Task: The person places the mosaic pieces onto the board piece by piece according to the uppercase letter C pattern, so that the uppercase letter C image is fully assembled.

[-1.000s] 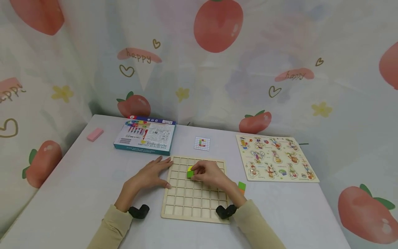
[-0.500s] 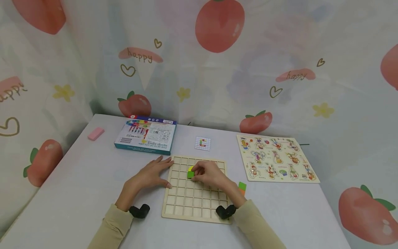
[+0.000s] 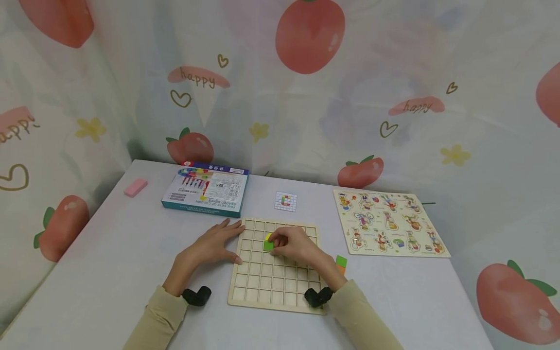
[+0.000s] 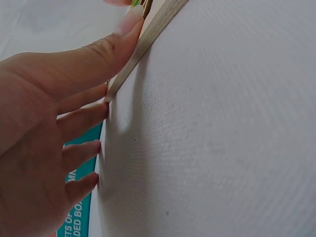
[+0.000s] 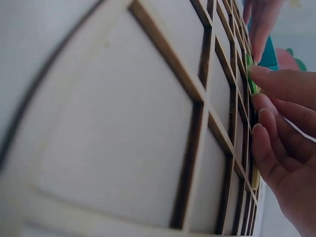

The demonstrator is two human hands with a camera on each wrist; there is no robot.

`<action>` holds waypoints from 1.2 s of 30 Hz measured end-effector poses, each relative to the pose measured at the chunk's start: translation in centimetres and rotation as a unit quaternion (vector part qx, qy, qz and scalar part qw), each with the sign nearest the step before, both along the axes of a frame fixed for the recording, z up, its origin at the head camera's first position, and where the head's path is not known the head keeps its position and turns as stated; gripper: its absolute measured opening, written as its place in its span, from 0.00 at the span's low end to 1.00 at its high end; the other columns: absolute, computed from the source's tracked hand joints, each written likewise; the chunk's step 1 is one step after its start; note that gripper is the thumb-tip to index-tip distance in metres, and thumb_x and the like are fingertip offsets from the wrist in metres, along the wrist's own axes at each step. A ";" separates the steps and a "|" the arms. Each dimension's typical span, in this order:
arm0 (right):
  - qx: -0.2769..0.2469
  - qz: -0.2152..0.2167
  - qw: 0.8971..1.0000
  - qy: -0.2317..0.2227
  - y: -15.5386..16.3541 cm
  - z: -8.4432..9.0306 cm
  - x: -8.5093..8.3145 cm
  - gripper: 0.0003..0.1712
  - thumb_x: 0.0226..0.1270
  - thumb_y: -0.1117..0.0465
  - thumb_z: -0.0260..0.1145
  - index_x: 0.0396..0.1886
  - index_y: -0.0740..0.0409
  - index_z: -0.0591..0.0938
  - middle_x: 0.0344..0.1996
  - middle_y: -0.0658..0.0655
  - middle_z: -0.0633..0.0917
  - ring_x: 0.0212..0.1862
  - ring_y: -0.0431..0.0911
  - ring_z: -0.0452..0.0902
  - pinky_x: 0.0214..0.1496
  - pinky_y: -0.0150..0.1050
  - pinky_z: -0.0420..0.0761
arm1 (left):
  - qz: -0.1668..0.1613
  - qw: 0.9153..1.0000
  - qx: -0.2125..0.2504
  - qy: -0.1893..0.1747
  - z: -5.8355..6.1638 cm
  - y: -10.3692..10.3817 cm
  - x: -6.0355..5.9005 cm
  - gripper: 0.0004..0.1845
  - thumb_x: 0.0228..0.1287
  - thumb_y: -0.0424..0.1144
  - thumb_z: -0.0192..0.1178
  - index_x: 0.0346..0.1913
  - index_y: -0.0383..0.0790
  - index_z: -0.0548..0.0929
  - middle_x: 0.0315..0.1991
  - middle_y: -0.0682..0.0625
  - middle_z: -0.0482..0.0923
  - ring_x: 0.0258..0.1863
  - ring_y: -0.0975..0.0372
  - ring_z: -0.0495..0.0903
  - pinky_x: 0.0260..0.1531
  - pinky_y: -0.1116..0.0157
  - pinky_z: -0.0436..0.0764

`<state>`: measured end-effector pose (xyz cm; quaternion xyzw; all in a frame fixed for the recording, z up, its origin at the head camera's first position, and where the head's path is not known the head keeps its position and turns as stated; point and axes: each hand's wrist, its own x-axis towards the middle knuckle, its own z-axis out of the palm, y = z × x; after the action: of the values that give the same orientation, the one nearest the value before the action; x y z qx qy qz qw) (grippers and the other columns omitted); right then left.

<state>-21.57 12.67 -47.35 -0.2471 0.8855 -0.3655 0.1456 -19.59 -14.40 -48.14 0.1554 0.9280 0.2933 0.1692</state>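
Note:
A square wooden grid board [image 3: 251, 282] lies on the white table. In one of its upper cells is a green tile [image 3: 268, 246], with a partly covered yellow tile [image 3: 268, 237] just beyond it. My right hand [image 3: 292, 243] pinches the green tile at its right side with thumb and fingertips. The right wrist view shows the thumb on the green tile [image 5: 250, 74], low against the grid. My left hand [image 3: 212, 245] rests spread at the board's left edge. From the left wrist, the thumb of this hand [image 4: 64, 94] touches the board's rim [image 4: 148, 42].
Beside the right forearm lie a green tile [image 3: 341, 261] and an orange tile [image 3: 340, 269]. Behind the board is a small pattern card [image 3: 286, 201]. A boxed set [image 3: 205, 189] and a pink block [image 3: 135, 187] sit at back left, a picture puzzle board [image 3: 389, 223] at right.
The green tile at my right fingertips now looks flatter in its cell, and those fingers have shifted very slightly. My left hand stays at the board's edge.

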 end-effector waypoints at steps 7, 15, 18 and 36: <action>-0.009 -0.017 1.000 0.001 1.0 -0.1 0.4 0.10 0.64 0.63 0.75 0.44 0.55 0.88 0.33 0.47 0.87 0.36 0.38 0.80 0.41 0.31 0.82 | 0.001 1.000 0.003 0.000 -0.2 0.0 0.0 0.51 0.52 0.50 0.79 0.78 0.45 0.67 0.82 0.47 0.56 0.83 0.41 0.45 0.77 0.35 0.51; -0.023 -0.056 0.998 -0.014 3.1 0.1 1.3 0.08 0.68 0.60 0.73 0.45 0.52 0.89 0.36 0.47 0.87 0.39 0.41 0.81 0.45 0.32 0.82 | 0.003 1.000 0.003 0.002 -0.2 0.1 0.1 0.52 0.50 0.50 0.80 0.78 0.45 0.67 0.82 0.47 0.56 0.83 0.41 0.45 0.77 0.35 0.51; -0.022 -0.068 0.997 -0.018 4.2 0.2 1.6 0.08 0.68 0.59 0.72 0.46 0.53 0.89 0.37 0.48 0.87 0.40 0.41 0.81 0.45 0.32 0.82 | 0.005 1.000 0.001 0.002 -0.3 0.1 0.1 0.52 0.50 0.51 0.80 0.79 0.46 0.67 0.82 0.47 0.56 0.83 0.42 0.45 0.77 0.35 0.51; -0.012 -0.112 0.993 -0.026 10.0 0.6 2.4 0.11 0.69 0.60 0.72 0.48 0.57 0.88 0.36 0.51 0.88 0.37 0.44 0.81 0.40 0.30 0.81 | 0.008 1.000 0.001 -0.004 0.0 0.3 0.1 0.52 0.51 0.50 0.80 0.79 0.47 0.66 0.82 0.48 0.55 0.83 0.42 0.43 0.77 0.35 0.50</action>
<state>-19.18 22.67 -46.71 -0.1382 0.8993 -0.3961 0.1234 -19.48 -14.15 -48.17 0.1470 0.9282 0.2960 0.1707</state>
